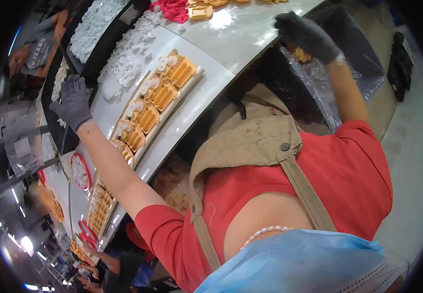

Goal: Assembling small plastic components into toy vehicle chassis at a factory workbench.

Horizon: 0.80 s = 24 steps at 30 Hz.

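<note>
The left hand point(72, 103), in a grey glove, is spread with its fingers apart and grasps nothing, near the black bin point(90, 71), while the yellow-orange parts point(145, 116) stand in a slanting row on the table point(211, 56), to the right of this hand. The right hand point(310, 39), also gloved, is over the plastic-lined box point(365, 61), just beside a yellow-orange piece point(301, 55), and I cannot tell whether it grips this piece.
</note>
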Available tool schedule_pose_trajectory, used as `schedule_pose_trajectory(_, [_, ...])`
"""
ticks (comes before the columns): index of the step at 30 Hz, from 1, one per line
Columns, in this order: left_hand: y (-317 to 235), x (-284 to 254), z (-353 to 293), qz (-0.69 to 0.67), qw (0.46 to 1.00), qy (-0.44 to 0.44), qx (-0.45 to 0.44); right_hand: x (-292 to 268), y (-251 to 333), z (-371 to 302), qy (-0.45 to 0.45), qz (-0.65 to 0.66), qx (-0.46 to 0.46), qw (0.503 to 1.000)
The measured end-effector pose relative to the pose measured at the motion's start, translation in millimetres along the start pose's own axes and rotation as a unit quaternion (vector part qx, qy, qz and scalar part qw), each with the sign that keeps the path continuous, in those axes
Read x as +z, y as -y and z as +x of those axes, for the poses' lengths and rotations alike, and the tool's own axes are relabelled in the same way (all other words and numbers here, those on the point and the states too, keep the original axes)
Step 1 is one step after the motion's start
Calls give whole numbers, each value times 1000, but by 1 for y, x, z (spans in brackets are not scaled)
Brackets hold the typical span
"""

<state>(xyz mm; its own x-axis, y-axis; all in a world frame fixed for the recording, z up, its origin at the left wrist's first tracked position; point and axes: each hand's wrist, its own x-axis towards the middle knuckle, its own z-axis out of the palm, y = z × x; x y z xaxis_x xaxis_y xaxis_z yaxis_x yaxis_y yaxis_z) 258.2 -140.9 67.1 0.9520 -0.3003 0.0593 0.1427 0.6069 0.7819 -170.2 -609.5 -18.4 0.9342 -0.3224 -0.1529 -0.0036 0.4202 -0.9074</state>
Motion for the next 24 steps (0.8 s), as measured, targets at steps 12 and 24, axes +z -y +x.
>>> schedule_pose_trajectory(12, [48,5,14,-280,938,160,-126,-137,49,-64,-293,-120,-145,937])
schedule_pose_trajectory(24, [-7,7,-9,-92,994,-38,-50,-200,37,32,-177,-170,-104,964])
